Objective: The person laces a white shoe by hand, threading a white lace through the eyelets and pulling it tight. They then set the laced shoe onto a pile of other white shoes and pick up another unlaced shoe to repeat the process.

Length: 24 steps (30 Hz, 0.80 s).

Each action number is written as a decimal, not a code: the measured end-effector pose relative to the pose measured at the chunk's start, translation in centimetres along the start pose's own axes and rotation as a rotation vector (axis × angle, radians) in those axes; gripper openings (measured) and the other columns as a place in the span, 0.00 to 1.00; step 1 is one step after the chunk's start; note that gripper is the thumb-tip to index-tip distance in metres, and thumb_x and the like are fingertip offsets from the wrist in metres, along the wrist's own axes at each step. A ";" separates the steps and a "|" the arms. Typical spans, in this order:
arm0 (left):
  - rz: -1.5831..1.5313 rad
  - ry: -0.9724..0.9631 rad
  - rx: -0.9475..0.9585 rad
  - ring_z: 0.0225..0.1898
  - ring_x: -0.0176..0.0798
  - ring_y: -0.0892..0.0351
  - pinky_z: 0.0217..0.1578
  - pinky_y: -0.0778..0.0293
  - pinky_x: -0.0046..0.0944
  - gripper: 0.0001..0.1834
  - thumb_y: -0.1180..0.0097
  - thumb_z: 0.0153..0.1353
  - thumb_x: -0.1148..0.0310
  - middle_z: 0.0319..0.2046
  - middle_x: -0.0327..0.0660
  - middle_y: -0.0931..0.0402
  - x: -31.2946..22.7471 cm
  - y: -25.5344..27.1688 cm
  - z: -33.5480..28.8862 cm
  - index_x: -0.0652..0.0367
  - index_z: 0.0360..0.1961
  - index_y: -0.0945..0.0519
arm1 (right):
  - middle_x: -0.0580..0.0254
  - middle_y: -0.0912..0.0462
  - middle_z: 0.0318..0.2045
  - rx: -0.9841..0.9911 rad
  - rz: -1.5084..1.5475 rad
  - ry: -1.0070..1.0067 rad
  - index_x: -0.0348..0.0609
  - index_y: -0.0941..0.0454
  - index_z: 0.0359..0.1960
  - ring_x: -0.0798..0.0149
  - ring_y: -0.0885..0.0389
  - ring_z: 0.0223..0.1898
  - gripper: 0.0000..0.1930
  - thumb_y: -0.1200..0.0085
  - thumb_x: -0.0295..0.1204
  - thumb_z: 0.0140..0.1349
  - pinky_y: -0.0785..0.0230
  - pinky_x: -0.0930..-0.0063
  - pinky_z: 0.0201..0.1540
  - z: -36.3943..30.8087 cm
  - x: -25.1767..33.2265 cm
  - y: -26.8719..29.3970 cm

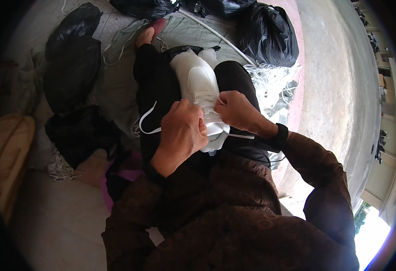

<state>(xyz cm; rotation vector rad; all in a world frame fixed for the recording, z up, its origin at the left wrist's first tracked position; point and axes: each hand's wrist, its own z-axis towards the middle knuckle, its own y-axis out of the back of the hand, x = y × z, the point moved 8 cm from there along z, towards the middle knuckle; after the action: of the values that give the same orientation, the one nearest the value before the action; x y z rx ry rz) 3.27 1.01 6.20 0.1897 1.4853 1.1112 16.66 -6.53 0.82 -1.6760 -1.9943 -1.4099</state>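
Observation:
A white sneaker (197,77) rests between my thighs, its toe pointing away from me and its tongue and opening toward my body. My left hand (182,126) is closed over the left side of the lacing. From it a loose white shoelace (147,132) curls out to the left over my dark trousers. On the right edge of the lacing, my right hand (239,110) pinches a shoelace between thumb and forefinger. Another lace end pokes out to the right below that hand. Beyond the toe, another white shape (208,56) shows in part, perhaps a second shoe.
Black plastic bags (268,36) lie at the far right, with more bags (73,67) at the left. A heap of white laces (274,86) sits right of my knee. A pale rod (216,36) crosses the ground sheet. A wooden board-like piece (12,158) stands far left.

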 end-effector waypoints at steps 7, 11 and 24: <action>-0.300 0.115 0.087 0.20 0.37 0.27 0.21 0.32 0.38 0.08 0.40 0.36 0.80 0.21 0.41 0.27 2.4 -0.1 -0.6 0.62 0.21 0.25 | 0.51 0.18 0.27 -0.106 -0.027 0.128 0.30 0.24 0.35 0.64 0.20 0.31 0.09 0.42 0.26 0.58 0.28 0.66 0.37 -0.7 -0.3 0.8; -0.463 0.472 0.093 0.15 0.38 0.31 0.19 0.32 0.36 0.05 0.43 0.37 0.80 0.17 0.40 0.29 5.2 1.1 -2.2 0.63 0.18 0.26 | 0.44 0.16 0.31 -0.209 0.180 0.062 0.31 0.24 0.39 0.52 0.16 0.34 0.14 0.43 0.32 0.60 0.25 0.64 0.41 -1.7 -1.6 3.1; -0.481 0.519 0.764 0.26 0.41 0.29 0.31 0.34 0.41 0.18 0.38 0.63 0.60 0.21 0.38 0.30 3.0 3.2 -5.3 0.61 0.24 0.29 | 0.59 0.23 0.30 -0.335 0.029 0.531 0.38 0.23 0.37 0.68 0.21 0.28 0.05 0.46 0.16 0.63 0.30 0.76 0.30 -6.9 1.3 4.7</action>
<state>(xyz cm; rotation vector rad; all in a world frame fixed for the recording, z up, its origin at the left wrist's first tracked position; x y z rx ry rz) -3.51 2.05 5.54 0.0567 2.2269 0.1622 17.36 -11.15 7.88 -1.2372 -1.4978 -2.0045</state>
